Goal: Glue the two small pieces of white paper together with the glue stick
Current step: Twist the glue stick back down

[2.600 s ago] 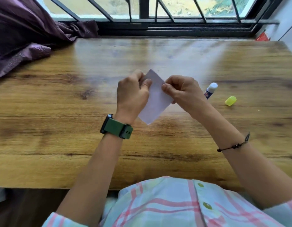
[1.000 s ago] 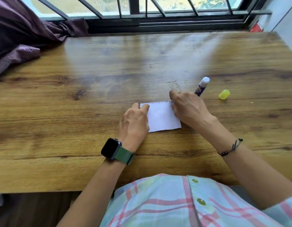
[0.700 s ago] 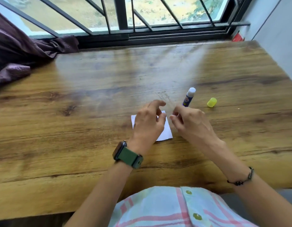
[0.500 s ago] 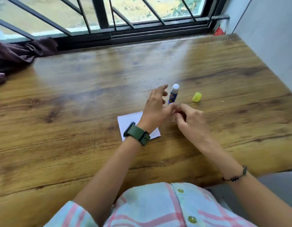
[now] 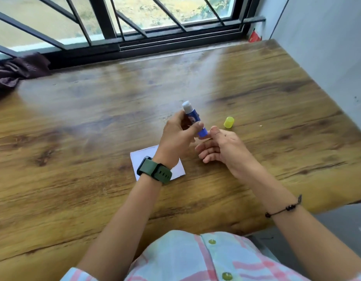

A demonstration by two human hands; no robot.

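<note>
paper [image 5: 143, 159] on table [image 5: 74, 199], cap [image 5: 229, 122] right

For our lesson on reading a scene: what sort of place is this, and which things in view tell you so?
Probably a room in a home, at a desk by a window. The wooden table sits against a barred window with greenery outside, and a dark curtain drapes onto the table's corner.

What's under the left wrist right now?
White paper lies flat on the table, its middle covered by the left hand and watch. That hand holds the glue stick. Whether it is one sheet or two stacked cannot be seen.
</note>
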